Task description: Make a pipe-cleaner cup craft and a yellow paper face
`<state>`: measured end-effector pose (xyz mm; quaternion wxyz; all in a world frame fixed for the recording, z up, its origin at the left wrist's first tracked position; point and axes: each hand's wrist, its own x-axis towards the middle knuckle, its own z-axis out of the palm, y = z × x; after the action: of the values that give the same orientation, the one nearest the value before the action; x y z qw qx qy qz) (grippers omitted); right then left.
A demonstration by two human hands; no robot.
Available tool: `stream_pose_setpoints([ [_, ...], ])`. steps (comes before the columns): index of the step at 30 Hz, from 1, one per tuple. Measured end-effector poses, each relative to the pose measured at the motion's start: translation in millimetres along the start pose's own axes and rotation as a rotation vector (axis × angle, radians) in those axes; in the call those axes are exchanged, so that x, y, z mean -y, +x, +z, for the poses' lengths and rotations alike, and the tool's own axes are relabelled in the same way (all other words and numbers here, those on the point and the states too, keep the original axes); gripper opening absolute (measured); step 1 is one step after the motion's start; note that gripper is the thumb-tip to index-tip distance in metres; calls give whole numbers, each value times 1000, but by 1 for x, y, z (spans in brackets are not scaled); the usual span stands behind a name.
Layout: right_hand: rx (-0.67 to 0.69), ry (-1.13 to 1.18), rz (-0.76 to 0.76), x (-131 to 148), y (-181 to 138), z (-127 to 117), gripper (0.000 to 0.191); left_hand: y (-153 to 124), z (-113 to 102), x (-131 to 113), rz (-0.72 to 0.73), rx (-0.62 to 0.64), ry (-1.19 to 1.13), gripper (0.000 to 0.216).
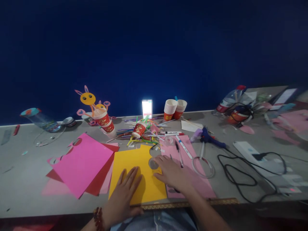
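Note:
My left hand [124,194] lies flat with fingers spread on a yellow sheet of paper [137,170] at the table's near edge. My right hand [172,173] rests on the right edge of that sheet and on a pink sheet [192,179]; its fingers are stretched out toward a small roll of clear tape [153,163] that lies on the yellow paper. Neither hand holds anything.
Pink and red sheets [81,163] lie to the left. Behind are coloured straws [141,136], paper cups [174,109], a cup craft with a yellow face [88,98], pens [184,147], a glue gun [210,138] with black cable [237,173], a lit phone [147,108] and bottles.

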<state>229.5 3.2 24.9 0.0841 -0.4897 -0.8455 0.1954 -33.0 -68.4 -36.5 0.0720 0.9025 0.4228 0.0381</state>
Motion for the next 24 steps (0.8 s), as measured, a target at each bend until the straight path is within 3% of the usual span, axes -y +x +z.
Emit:
stream_pose_setpoints([
  [2,40,-1,-51,4,-3,0,42,0,1,1,17,-15,2,111],
  [7,138,-40,-158,16,-17,11,79,6,1,2,-1,-29,14,97],
  [14,184,-187,-252,27,-23,13,71,7,-7,8,-40,-84,-61,81],
  [18,201,-311,-292,30,-15,9,58,7,-21,19,-63,-145,-150,59],
  [21,211,-337,-328,31,-16,5,60,1,-33,36,-183,-258,-187,40],
  [24,209,-383,-333,33,-21,6,68,-10,-41,59,-416,-355,-213,40],
])
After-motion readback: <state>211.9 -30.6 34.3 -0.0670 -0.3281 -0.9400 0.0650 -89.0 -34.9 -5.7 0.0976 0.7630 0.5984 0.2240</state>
